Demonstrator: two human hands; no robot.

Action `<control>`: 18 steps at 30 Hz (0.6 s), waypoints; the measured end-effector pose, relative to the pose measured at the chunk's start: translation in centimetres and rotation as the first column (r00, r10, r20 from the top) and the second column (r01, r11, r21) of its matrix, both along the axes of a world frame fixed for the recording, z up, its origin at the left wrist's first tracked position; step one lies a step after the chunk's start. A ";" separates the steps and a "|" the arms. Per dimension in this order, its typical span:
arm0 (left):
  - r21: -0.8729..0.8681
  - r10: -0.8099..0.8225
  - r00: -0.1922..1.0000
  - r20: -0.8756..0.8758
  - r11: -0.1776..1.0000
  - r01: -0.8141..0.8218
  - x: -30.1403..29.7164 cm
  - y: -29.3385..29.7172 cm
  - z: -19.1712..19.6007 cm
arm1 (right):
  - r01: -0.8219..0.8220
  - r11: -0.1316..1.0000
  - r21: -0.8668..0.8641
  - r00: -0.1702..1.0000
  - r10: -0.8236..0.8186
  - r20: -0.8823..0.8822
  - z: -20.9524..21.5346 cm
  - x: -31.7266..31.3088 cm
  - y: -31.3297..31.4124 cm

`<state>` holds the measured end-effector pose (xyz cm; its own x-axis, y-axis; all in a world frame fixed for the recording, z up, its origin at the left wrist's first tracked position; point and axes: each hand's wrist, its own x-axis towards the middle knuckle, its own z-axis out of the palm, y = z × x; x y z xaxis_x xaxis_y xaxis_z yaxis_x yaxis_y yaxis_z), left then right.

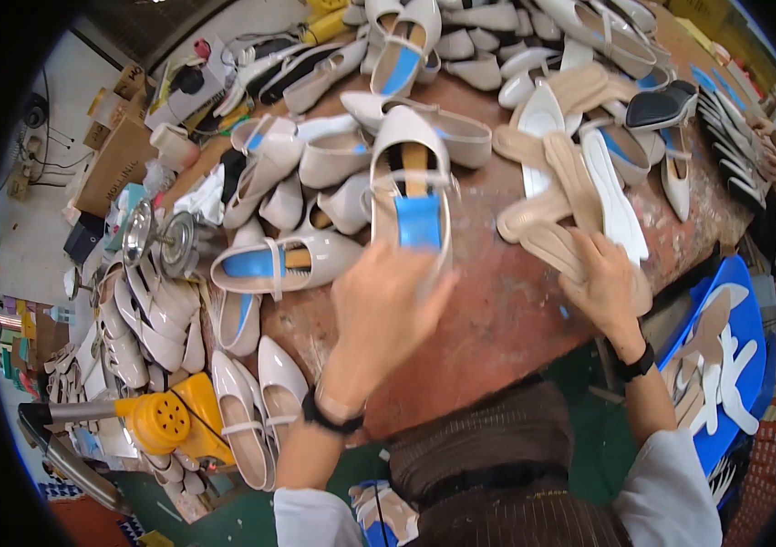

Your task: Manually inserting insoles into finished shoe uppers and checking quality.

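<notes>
A glossy beige strap shoe (411, 137) stands in the middle, toe away from me, with a blue patch (418, 221) on its inner sole. My left hand (383, 296) is at its heel end, smeared by motion. Its fingers are partly hidden, so I cannot tell whether it grips the shoe. To the right, my right hand (605, 278) has its fingers closed over a beige insole (552, 248) at the near side of a loose insole pile. Another strap shoe (320, 258) lies on its side, left of my left hand.
More beige shoes crowd the red-brown table (470, 356). A yellow blower-like tool (165, 424) and a metal double-disc piece (174, 242) stand at left. A blue bin (725, 365) holds insole pieces at right. Another person's hand (775, 169) shows at far right.
</notes>
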<state>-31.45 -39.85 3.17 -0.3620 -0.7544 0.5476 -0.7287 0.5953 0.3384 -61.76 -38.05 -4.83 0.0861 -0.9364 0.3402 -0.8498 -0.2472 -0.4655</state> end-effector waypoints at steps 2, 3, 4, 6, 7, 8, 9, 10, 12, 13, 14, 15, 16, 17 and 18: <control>0.144 -0.049 0.993 0.109 0.989 0.033 1.9 6.5 0.0 | -0.060 0.997 0.057 0.991 0.053 0.119 0.8 0.4 -0.1; 0.238 -0.051 0.980 0.195 0.971 0.003 3.0 9.2 -0.4 | -0.108 0.991 0.074 0.946 0.080 0.314 -0.4 0.0 -0.3; 0.259 -0.031 0.978 0.204 0.965 -0.023 4.6 11.4 -1.3 | -0.038 0.968 0.250 0.994 0.010 0.112 1.4 1.8 -0.3; 0.466 0.001 0.944 0.331 0.869 -0.165 6.1 14.0 -3.2 | -0.062 0.988 0.145 0.994 0.073 -0.077 0.9 1.7 -0.2; 0.471 0.003 0.944 0.329 0.866 -0.167 6.2 14.3 -3.9 | -0.121 0.992 0.028 0.957 0.124 -0.263 0.3 2.1 -0.2; 0.440 0.099 0.957 0.272 0.872 -0.215 5.9 14.3 -4.5 | -0.113 0.992 0.052 0.935 0.124 -0.333 -0.2 2.5 0.2; 0.410 0.191 0.959 0.207 0.873 -0.263 5.3 14.0 -4.9 | -0.113 0.992 0.055 0.932 0.125 -0.339 -0.1 2.7 0.7; 0.347 0.123 0.974 0.191 0.920 -0.184 3.8 12.6 -4.0 | -0.101 0.994 0.043 0.928 0.110 -0.357 0.0 3.0 1.0; 0.336 -0.053 0.998 0.045 0.941 0.035 -0.7 8.8 -3.8 | -0.110 0.993 0.035 0.915 0.115 -0.388 0.0 3.4 1.8; 0.340 -0.168 0.981 -0.102 0.920 0.193 -3.4 6.6 -4.4 | -0.092 0.996 0.014 0.911 0.090 -0.402 0.2 3.4 2.2; 0.299 -0.223 0.965 -0.137 0.920 0.254 -6.0 4.5 -6.3 | -0.087 0.996 -0.006 0.910 0.077 -0.407 0.1 3.6 2.3; 0.411 -0.204 0.959 -0.197 0.871 0.270 -8.1 2.9 -7.8 | -0.119 0.993 -0.003 0.908 0.108 -0.405 0.0 3.9 2.6; 0.508 -0.184 0.948 -0.260 0.809 0.296 -9.8 1.2 -8.9 | -0.098 0.995 0.010 0.889 0.092 -0.449 0.6 3.9 3.3; 0.597 -0.175 0.963 -0.204 0.757 0.264 -10.2 -1.0 -11.9 | -0.099 0.995 0.019 0.871 0.096 -0.482 1.3 4.8 4.1; 0.675 -0.193 0.968 -0.161 0.694 0.251 -10.4 -2.6 -13.8 | -0.115 0.993 0.033 0.879 0.118 -0.462 2.3 4.9 4.9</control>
<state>-41.90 -42.48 -10.65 -0.5498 -0.8334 -0.0567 -0.5621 0.3189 0.7632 -56.85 -33.10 -2.57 0.3410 -0.9114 0.2304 -0.9339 -0.3565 -0.0280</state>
